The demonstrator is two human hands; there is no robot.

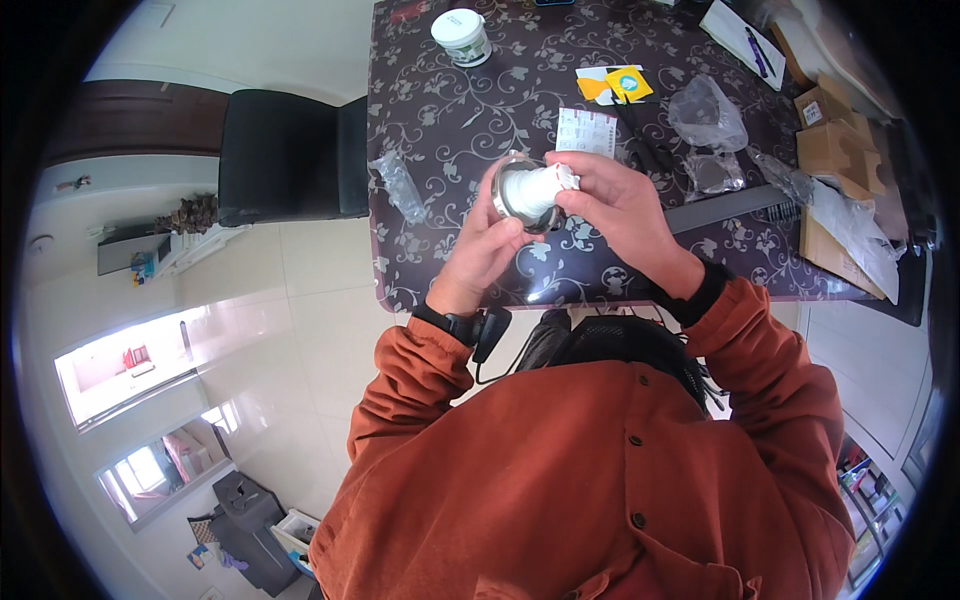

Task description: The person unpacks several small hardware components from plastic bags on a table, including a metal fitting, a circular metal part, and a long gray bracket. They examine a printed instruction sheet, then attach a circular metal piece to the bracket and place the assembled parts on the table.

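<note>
Above the near part of the patterned table [480, 262], my left hand [485, 243] is closed around a round, shiny metal-rimmed piece [503, 205], its thumb on the near side. Out of that rim sticks a white, ridged, roughly cylindrical piece [530, 190]; I cannot tell its exact kind. My right hand [622, 205] pinches the white piece's right end between thumb and fingers. A printed sheet [586, 130] lies just beyond my hands. How the two pieces join inside the rim is hidden.
A white lidded tub [462, 40] stands at the far left. Clear plastic bags [402, 187] lie about. A yellow packet [629, 84], a long grey strip [735, 207] and cardboard boxes [840, 140] are farther off and right. A black chair [292, 155] stands left of the table.
</note>
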